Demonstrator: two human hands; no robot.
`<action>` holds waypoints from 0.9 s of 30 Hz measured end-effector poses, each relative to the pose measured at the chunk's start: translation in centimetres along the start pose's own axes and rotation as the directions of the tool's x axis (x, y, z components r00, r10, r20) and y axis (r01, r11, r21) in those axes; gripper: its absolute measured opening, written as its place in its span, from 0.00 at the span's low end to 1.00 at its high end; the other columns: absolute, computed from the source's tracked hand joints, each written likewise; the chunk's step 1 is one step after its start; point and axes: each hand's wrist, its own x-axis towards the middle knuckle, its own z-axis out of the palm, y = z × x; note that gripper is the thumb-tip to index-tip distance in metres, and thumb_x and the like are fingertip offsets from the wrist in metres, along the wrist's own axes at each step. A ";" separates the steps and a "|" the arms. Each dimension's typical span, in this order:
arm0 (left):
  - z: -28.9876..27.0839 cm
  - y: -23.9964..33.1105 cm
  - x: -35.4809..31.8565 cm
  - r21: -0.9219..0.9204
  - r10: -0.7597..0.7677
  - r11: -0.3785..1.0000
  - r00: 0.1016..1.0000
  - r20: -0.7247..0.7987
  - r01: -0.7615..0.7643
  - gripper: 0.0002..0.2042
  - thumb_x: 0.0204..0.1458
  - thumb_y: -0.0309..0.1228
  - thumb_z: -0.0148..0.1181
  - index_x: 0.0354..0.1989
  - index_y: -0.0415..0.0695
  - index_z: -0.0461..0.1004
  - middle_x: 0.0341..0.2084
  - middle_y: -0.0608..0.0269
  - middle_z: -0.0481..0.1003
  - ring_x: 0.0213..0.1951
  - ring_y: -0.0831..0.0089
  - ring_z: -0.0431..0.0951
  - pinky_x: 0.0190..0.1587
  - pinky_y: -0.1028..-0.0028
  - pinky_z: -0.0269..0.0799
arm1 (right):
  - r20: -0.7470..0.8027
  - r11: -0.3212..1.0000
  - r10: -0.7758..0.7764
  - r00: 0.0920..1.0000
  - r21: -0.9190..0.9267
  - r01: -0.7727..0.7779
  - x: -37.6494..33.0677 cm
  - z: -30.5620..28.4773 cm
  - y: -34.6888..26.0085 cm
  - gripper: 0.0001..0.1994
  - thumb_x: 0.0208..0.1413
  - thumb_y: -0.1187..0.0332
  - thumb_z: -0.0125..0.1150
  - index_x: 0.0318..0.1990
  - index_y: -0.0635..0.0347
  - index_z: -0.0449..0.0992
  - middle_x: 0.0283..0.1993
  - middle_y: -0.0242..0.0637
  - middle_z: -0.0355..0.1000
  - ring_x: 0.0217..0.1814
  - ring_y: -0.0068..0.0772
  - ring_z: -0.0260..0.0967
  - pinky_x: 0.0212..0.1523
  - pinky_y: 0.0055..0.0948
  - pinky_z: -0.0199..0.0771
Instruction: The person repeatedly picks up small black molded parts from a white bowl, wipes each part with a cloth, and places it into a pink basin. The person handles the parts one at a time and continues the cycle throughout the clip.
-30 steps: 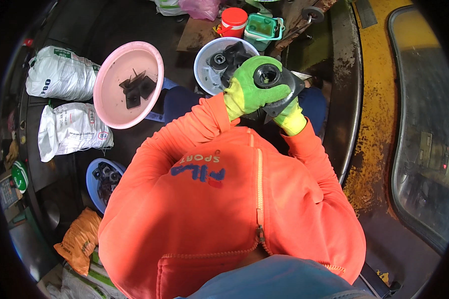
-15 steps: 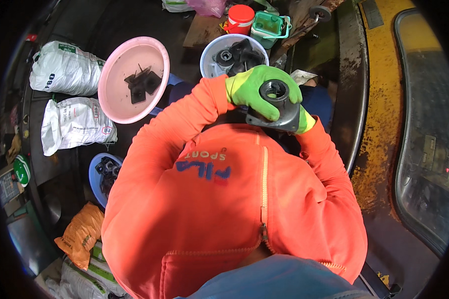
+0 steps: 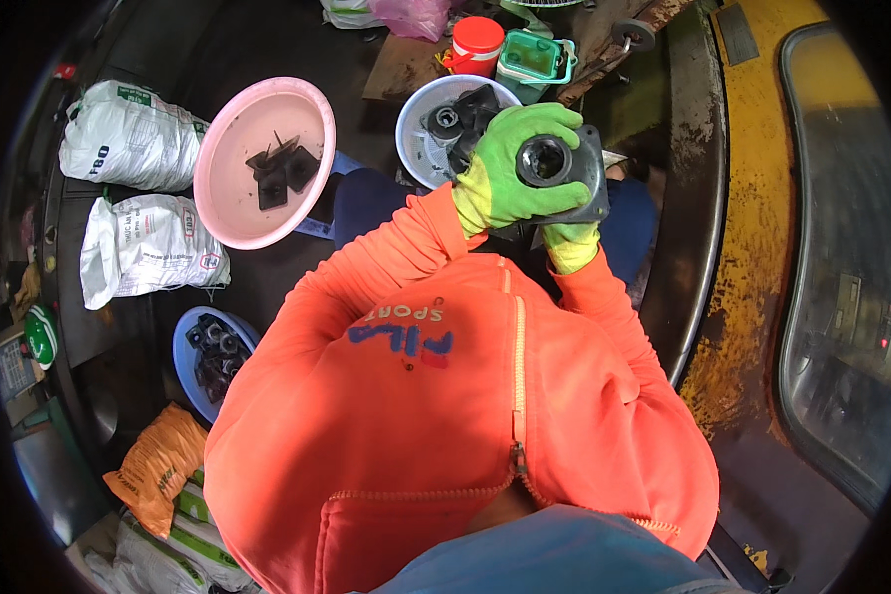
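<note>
Both my hands wear green gloves and hold a dark square metal housing with a round bore (image 3: 556, 163), raised in front of my chest. My left hand (image 3: 505, 168) wraps over its left side and top. My right hand (image 3: 570, 243) grips it from below, mostly hidden behind the part. Just beyond the part sits a grey-white bowl (image 3: 416, 124) with similar dark parts in it. My orange zip jacket fills the lower middle of the view.
A pink basin (image 3: 228, 198) with several dark square pieces lies to the left. A blue bowl (image 3: 190, 346) of dark parts sits lower left. White sacks (image 3: 139, 247), an orange bag (image 3: 153, 465), a red-lidded jar (image 3: 477, 42) and a green box (image 3: 533, 59) surround me. A yellow rusty machine body (image 3: 762, 247) rises at right.
My hands have carried the housing slightly right and closer toward me, turning it so its bore faces the camera more squarely.
</note>
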 end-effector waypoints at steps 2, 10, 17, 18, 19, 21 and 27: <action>-0.1 -0.2 -0.3 0.019 0.043 0.999 0.998 0.045 -0.044 0.24 0.35 0.28 0.74 0.44 0.43 0.75 0.52 0.56 0.73 0.55 0.63 0.72 0.58 0.64 0.66 | 0.063 0.982 0.029 0.998 0.184 -0.041 -0.1 0.1 0.0 0.23 0.64 0.60 0.47 0.64 0.58 0.59 0.60 0.37 0.63 0.67 0.32 0.57 0.65 0.31 0.58; -1.9 1.5 0.7 -0.202 0.028 0.979 0.969 0.246 0.023 0.20 0.37 0.25 0.71 0.42 0.42 0.74 0.48 0.52 0.76 0.50 0.63 0.76 0.52 0.66 0.71 | 0.208 0.876 -0.287 0.935 -0.339 0.345 0.2 -1.1 -4.2 0.26 0.47 0.69 0.67 0.55 0.57 0.69 0.52 0.38 0.71 0.55 0.37 0.71 0.51 0.34 0.72; -2.3 1.0 0.5 -0.322 0.007 0.941 0.942 0.336 0.108 0.19 0.36 0.28 0.72 0.40 0.41 0.75 0.46 0.53 0.77 0.48 0.63 0.77 0.51 0.66 0.71 | 0.341 0.858 -0.336 0.878 -0.272 0.435 0.5 -1.3 -4.9 0.26 0.47 0.72 0.67 0.56 0.59 0.69 0.52 0.37 0.72 0.56 0.35 0.71 0.52 0.32 0.72; -2.3 0.9 0.5 -0.340 -0.019 0.929 0.937 0.349 0.145 0.19 0.36 0.28 0.72 0.40 0.41 0.75 0.46 0.53 0.77 0.47 0.62 0.77 0.51 0.66 0.71 | 0.358 0.798 -0.406 0.841 -0.308 0.517 0.5 -1.2 -4.8 0.26 0.47 0.72 0.67 0.56 0.59 0.69 0.52 0.37 0.72 0.56 0.35 0.70 0.52 0.32 0.72; -2.3 0.8 0.5 -0.333 0.001 0.935 0.936 0.353 0.124 0.19 0.36 0.28 0.72 0.40 0.41 0.75 0.45 0.53 0.77 0.47 0.62 0.77 0.51 0.66 0.71 | 0.371 0.832 -0.345 0.862 -0.305 0.464 0.5 -1.1 -4.8 0.26 0.47 0.73 0.67 0.57 0.59 0.69 0.52 0.37 0.72 0.56 0.34 0.70 0.53 0.32 0.72; -2.4 0.7 0.7 -0.323 0.040 0.943 0.932 0.360 0.085 0.19 0.36 0.28 0.72 0.39 0.41 0.75 0.45 0.53 0.77 0.46 0.62 0.77 0.50 0.66 0.72 | 0.394 0.795 -0.369 0.842 -0.335 0.505 0.3 -1.1 -4.7 0.27 0.48 0.73 0.67 0.58 0.59 0.68 0.53 0.36 0.72 0.57 0.33 0.70 0.53 0.33 0.72; -3.0 0.4 0.7 -0.345 0.044 0.925 0.858 0.512 0.158 0.22 0.36 0.32 0.71 0.43 0.41 0.75 0.51 0.52 0.74 0.53 0.61 0.73 0.56 0.65 0.68 | 0.397 0.939 -0.198 0.896 -0.184 0.289 -1.6 -1.2 -2.8 0.28 0.47 0.65 0.70 0.58 0.57 0.69 0.58 0.38 0.69 0.60 0.37 0.67 0.59 0.37 0.68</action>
